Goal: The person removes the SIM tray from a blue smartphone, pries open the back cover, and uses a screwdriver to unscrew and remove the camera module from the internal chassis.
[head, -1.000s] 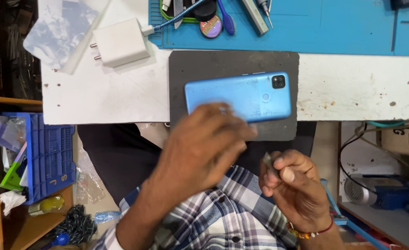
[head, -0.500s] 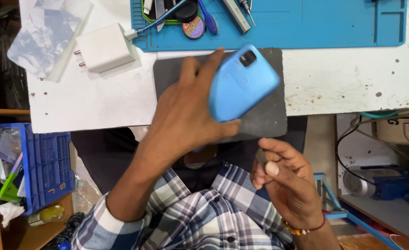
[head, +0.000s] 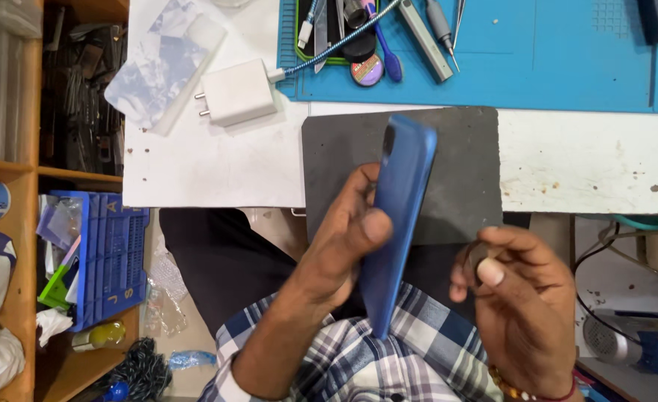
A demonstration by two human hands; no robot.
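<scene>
**Blue phone lifted on edge, small dark piece pinched in the other hand**

Head view: the left hand (head: 336, 246) holds a blue phone (head: 399, 223) raised off the bench and turned on edge, so that mostly its side and back show. The thumb presses one face and the fingers wrap behind, clamped firmly around the phone's middle. The phone hangs above the near edge of a dark grey work mat (head: 463, 164), its lower end over the plaid shirt. The right hand (head: 522, 313) sits just beside the phone's lower half, not touching it, with fingertips closed together on a small dark object (head: 476, 257); what it is cannot be told.

The step in hand looks like inspecting or readying the phone's edge. Any next move calls for bringing the two hands together precisely while keeping the phone steady.

Further back lie a white charger (head: 236, 93) and tools on a blue mat (head: 567, 59).
</scene>
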